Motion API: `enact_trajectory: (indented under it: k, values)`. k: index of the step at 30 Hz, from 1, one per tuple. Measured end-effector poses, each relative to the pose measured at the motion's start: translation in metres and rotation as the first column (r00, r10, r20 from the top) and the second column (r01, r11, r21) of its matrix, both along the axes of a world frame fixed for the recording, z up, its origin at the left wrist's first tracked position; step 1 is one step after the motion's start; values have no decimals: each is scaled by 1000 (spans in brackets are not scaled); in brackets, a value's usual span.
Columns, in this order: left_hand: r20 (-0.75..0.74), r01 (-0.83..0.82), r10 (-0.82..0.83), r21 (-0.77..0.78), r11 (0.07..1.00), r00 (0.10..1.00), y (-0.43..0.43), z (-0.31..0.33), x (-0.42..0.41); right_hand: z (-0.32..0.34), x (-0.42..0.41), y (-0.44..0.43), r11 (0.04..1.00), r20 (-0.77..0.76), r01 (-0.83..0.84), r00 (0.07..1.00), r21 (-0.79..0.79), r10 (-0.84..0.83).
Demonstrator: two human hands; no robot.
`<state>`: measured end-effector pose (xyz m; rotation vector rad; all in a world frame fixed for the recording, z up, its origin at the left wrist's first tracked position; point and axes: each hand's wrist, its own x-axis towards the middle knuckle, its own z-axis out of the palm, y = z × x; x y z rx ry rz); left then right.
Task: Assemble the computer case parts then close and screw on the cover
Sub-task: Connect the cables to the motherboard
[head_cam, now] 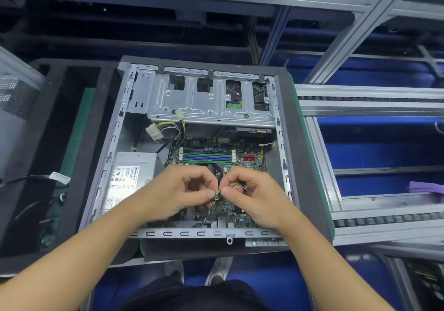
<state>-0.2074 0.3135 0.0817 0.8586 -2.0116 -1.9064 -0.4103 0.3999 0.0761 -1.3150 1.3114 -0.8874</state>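
- Computer case [182, 233] lies on its side with the open face up, on a dark mat [292, 142] straight ahead of me.
- Left hand [177, 190]: fingers curled, thumb and forefinger pinching a thin bundle of twisted wires [217, 196] above the near half of the case.
- Right hand [254, 197]: pinches the same wires just beside the left fingertips. A small plug [243, 186] at the wire end shows between its curled fingers.
- From the pinch the wires run down toward the near edge of the circuit board [228, 211].
- Fan [216, 170] is under the hands and mostly hidden.
- Memory slots [206, 157], green and blue, sit just beyond the knuckles.
- Power supply [129, 178] is on the case's left side, label up. Its white plug [153, 131] lies loose near the drive cage [206, 96], which spans the far end.
- Left of the mat: a black cable with a white tag [59, 178], and a grey mesh panel [16, 99] at the frame edge.
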Motion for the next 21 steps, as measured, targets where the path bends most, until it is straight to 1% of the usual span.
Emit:
enact_trajectory:
  k: [2, 5, 7, 11, 14, 16, 19, 21]
  values:
    - [0, 33, -33, 50, 998, 999, -2, 1, 0, 0, 1, 0, 1000, 10, -5, 1000, -4, 5]
    - [-10, 85, -85, 222, 971, 996, -7, 1, 2, 1, 2, 2, 1000, 19, 0, 1000, -11, 0]
    - [-12, 125, -127, 293, 948, 992, -10, 2, 3, 3, 2, 2, 1000, -18, -6, 1000, -22, 5]
    - [8, 162, -174, 327, 931, 985, -12, 3, 3, 9, 3, 2, 997, -106, -53, 993, -56, 47]
    - [39, 156, -180, 346, 925, 983, -13, 3, 0, 9, 2, 3, 997, -143, -47, 989, -61, 38]
    - [49, 137, -166, 361, 922, 985, -13, 2, -2, 6, 2, 4, 1000, -122, -15, 992, -18, 13]
    - [62, 117, -151, 378, 919, 987, -12, 3, -2, 2, 1, 8, 996, -16, 45, 999, 78, -44]
    - [71, 95, -131, 376, 922, 989, -11, 3, -2, 1, -1, 8, 996, -5, 49, 999, 77, -49]
